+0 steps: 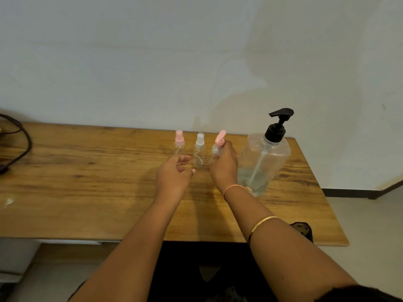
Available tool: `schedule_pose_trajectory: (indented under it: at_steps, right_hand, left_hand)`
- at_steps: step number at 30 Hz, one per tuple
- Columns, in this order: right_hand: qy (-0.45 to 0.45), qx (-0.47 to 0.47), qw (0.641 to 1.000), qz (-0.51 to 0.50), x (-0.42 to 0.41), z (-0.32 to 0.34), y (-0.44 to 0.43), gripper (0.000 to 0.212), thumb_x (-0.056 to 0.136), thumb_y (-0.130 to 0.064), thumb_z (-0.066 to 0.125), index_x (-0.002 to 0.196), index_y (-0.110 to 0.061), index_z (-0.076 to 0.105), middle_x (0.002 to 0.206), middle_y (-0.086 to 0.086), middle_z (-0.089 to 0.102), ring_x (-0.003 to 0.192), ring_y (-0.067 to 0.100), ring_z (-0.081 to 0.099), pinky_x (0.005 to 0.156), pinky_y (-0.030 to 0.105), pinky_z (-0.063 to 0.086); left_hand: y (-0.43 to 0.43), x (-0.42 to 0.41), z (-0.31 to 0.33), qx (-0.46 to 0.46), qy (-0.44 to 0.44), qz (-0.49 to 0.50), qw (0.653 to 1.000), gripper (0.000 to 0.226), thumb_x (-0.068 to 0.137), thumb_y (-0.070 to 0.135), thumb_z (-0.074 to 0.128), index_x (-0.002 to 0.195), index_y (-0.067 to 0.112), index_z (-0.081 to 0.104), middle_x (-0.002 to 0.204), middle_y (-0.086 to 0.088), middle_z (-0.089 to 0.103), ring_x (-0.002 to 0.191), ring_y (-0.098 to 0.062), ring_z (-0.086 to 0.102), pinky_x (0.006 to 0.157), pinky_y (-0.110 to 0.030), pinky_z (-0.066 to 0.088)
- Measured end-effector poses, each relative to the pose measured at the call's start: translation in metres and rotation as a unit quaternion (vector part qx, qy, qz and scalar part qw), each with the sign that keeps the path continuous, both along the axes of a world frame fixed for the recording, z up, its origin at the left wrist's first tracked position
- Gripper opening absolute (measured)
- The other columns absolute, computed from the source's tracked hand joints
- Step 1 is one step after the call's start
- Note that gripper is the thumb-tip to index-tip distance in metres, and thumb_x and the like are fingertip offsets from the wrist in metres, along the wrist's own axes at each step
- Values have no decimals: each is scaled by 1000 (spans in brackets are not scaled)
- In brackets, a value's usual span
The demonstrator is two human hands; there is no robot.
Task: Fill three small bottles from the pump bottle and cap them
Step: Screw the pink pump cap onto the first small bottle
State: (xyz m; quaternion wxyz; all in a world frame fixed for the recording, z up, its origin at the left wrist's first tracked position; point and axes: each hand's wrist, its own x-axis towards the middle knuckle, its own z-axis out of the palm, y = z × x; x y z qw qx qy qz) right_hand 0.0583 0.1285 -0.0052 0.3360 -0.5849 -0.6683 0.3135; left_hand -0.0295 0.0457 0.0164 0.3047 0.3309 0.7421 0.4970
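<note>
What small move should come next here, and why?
Probably bring the left hand across to twist the pink cap off the small clear plastic bottle that the right hand grips. With its cap on, that bottle cannot yet take liquid from the large clear pump bottle with the black pump head, and the left hand holds nothing.

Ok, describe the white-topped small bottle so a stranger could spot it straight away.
On the wooden table, left of the big pump bottle, three small bottles are in a row. The white-topped bottle is the middle one. Its top is white; the left bottle and right bottle have pink tops.
</note>
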Motion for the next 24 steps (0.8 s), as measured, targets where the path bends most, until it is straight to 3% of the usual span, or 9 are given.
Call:
schedule_pose_trajectory:
  at_steps: [7, 13, 19, 24]
  right_hand:
    - [-24, 6, 1000, -4, -4, -10, 6, 37, 91, 1, 46, 126, -7, 44, 127, 12, 47, 115, 28, 45, 84, 27, 34]
    - [-15, 15, 1000, -12, -3, -12, 7, 38, 92, 0, 47, 129, -10, 44, 128, 10, 47, 114, 27, 46, 85, 28, 37]
    - [-8, 3, 1000, -23, -5, -11, 7, 43, 91, 0, 49, 131, -12, 39, 131, 11, 44, 116, 28, 45, 88, 33, 38]
    - [-21, -36, 999, -22, -5, -10, 1, 61, 91, 0, 49, 145, -8, 22, 146, 13, 32, 130, 30, 36, 100, 33, 34]
  left_hand:
    - [1, -2, 1, 2, 9, 6, 1000, 26, 82, 6, 68, 99, 23, 59, 102, 9, 60, 98, -12, 59, 80, -26, 49]
    - [1, -1, 1, 6, 7, 2, 1000, 25, 82, 6, 68, 99, 22, 60, 100, 10, 60, 95, -10, 58, 66, -15, 43]
    - [2, -1, 0, 10, 8, -2, 1000, 25, 82, 6, 68, 95, 24, 58, 98, 10, 60, 94, -9, 59, 67, -15, 44]
    - [3, -1, -2, 10, 17, 2, 1000, 25, 82, 6, 69, 98, 23, 60, 97, 11, 59, 89, -6, 58, 63, -11, 41]
